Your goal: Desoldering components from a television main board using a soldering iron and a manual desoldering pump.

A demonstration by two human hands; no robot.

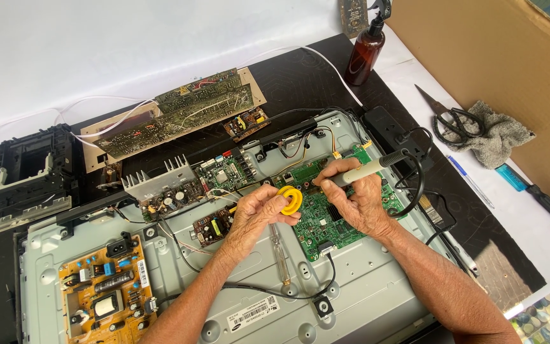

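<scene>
We are soldering on the green board point(326, 204) at centre: right hand point(361, 204) closed around the soldering iron point(367, 171), left hand point(259, 210) at nine o'clock pinching the yellow solder spool point(291, 199), tip seemingly touching, next needing steady solder feed.

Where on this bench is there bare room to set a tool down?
Bare metal panel lies below the green board, right of the orange board. White cloth is free behind the loose boards. It is crowded around both hands and near the scissors.
</scene>
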